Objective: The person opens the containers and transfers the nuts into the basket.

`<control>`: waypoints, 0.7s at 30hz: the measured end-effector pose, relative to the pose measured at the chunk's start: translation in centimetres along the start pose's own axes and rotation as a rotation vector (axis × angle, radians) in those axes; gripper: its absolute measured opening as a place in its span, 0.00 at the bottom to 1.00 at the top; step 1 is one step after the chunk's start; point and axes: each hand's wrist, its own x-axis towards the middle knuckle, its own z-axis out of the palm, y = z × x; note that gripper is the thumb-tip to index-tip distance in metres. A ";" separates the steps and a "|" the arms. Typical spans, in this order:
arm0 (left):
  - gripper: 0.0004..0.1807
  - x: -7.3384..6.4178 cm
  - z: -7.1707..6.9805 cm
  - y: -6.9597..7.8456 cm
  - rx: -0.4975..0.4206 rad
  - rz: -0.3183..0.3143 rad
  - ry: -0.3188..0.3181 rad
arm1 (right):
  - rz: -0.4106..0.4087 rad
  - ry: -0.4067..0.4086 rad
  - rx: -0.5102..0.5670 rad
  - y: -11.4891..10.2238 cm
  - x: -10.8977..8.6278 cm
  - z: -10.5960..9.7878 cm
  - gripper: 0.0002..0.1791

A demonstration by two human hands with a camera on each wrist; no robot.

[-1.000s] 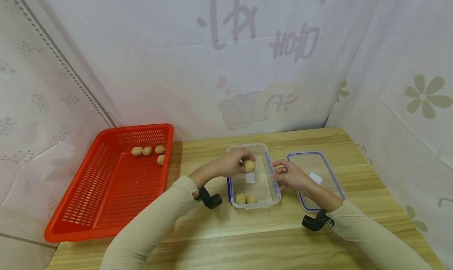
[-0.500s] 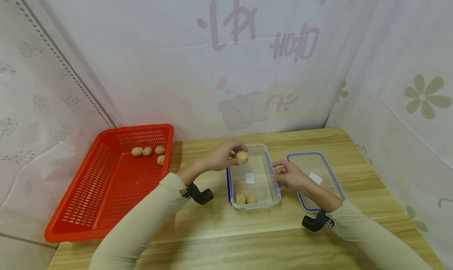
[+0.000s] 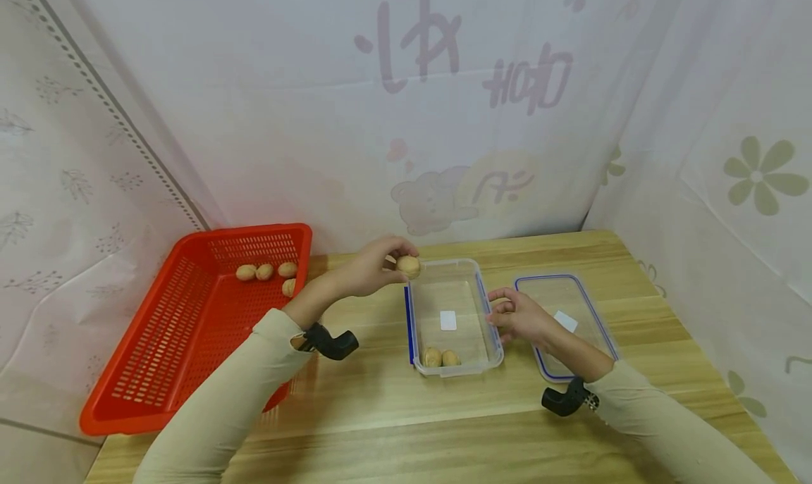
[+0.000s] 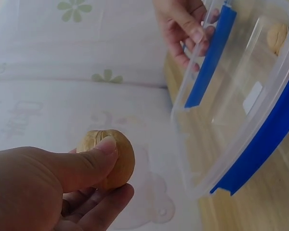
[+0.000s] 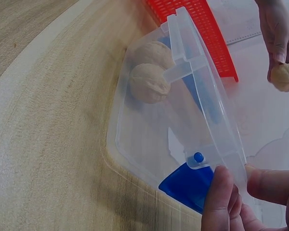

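Head view shows the left hand (image 3: 371, 269) with its fingers curled around one walnut (image 3: 409, 267); in the left wrist view, the thumb is pressed upon the shell. This walnut is in the air, near the far left corner of a clear plastic box (image 3: 469, 308). The right hand (image 3: 517, 315) has its fingers at the right wall of the same box, and the right wrist view shows that thumb and fingers pinch this wall, beside a blue latch (image 5: 188, 185). Inside the box, two more walnuts (image 3: 433, 357) lie side by side at the near end, and a small white label (image 3: 447, 320) is seen at the bottom. To the right, a clear lid (image 3: 552, 297) with blue edging lies on the desk (image 3: 380, 427), partly hidden by the right arm. To the left is a red basket (image 3: 216, 336) with perforated walls, where four walnuts (image 3: 264, 271) are gathered toward the far right corner. Behind the desk hangs a pale printed cloth (image 3: 317, 118).
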 end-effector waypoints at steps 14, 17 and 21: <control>0.20 -3.0 -2.9 -0.7 -0.044 -0.065 0.069 | -0.004 0.002 -0.002 0.1 0.1 0.0 0.27; 0.20 -3.5 -3.5 -0.9 -0.044 -0.082 0.088 | -0.003 0.001 0.000 0.0 0.1 0.0 0.27; 0.21 -4.2 -4.2 -0.9 -0.026 -0.102 0.114 | -0.003 0.000 0.000 0.0 0.0 0.0 0.26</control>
